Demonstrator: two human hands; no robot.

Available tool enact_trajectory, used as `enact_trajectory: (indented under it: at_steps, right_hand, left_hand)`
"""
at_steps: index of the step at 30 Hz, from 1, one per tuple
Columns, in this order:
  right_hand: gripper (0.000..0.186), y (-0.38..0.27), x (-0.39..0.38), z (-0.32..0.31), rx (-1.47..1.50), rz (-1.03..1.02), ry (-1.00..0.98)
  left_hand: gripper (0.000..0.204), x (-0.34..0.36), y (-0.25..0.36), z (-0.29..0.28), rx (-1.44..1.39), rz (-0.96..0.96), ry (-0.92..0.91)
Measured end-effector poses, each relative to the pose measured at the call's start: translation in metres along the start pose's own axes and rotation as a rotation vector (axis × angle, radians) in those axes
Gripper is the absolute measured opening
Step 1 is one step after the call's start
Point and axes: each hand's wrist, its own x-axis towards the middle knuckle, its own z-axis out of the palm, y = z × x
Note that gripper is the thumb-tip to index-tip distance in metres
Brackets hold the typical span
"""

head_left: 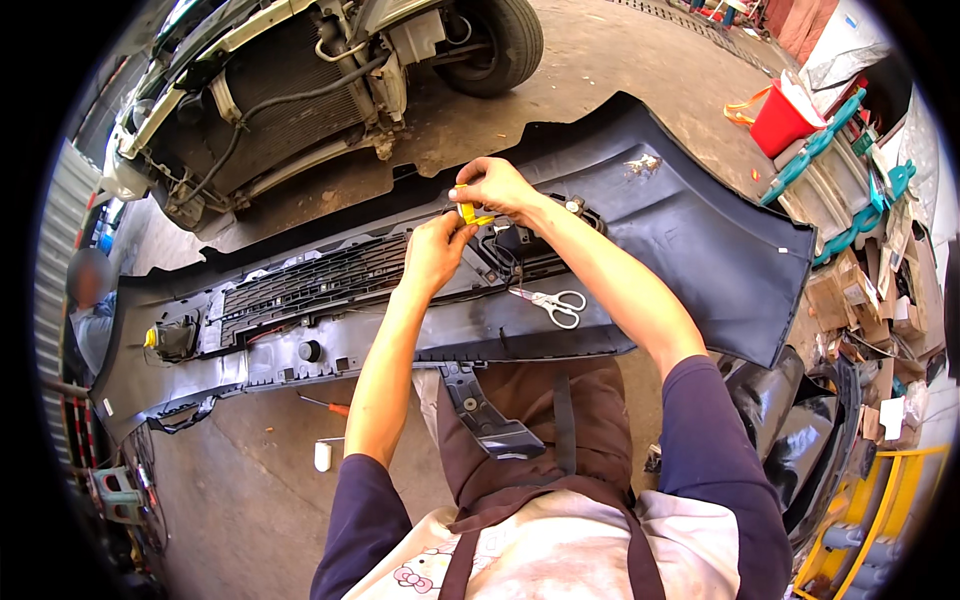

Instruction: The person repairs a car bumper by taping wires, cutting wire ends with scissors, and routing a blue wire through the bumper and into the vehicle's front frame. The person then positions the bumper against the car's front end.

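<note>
Both my hands are raised over the inner side of a black car bumper [690,240] that lies across in front of me. Between my fingers is a small bright yellow strip [467,210], possibly tape. My right hand [497,188] pinches its upper end, while my left hand [437,250] grips it lower down. Just below and right of them, dark wiring [510,255] runs beside the bumper's grille. White-handled scissors [562,308] rest on the bumper, nearer to me. The strip is partly covered by my fingers.
A car with its front stripped [290,100] stands beyond the bumper. At right are a red bucket [785,120], cardboard boxes [850,290] and a yellow frame [870,520]. An orange-handled screwdriver [335,408] lies on the floor. Another person [92,320] is at the far left.
</note>
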Motion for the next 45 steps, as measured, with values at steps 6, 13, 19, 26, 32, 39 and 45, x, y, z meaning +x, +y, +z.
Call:
enact_trajectory:
  at_steps: [6,13,19,26,32,39,45]
  right_hand:
    - [0.038,0.017,0.014,0.001,-0.074,-0.071,0.136]
    - [0.036,0.018,0.011,0.003,-0.084,-0.109,0.218]
    - [0.032,0.005,-0.014,0.011,-0.146,-0.23,0.308]
    - [0.043,0.007,-0.067,0.01,0.138,-0.263,0.303]
    - [0.042,0.049,-0.128,0.034,0.001,-0.216,0.404]
    - [0.04,0.065,-0.133,0.055,-0.52,-0.326,0.512]
    - [0.029,0.065,-0.117,0.061,-0.629,-0.344,0.548]
  left_hand:
    - [0.027,-0.003,-0.001,0.007,-0.045,-0.013,0.062]
    - [0.023,-0.002,-0.008,0.015,-0.054,0.037,0.102]
    - [0.024,-0.001,-0.015,0.02,-0.109,0.018,0.156]
    - [0.025,-0.001,-0.011,0.014,-0.011,-0.097,0.033]
    - [0.026,0.005,-0.008,-0.002,0.074,-0.029,-0.184]
    - [0.023,0.013,-0.009,-0.006,-0.068,-0.046,-0.362]
    - [0.024,0.011,-0.018,-0.004,-0.089,0.061,-0.248]
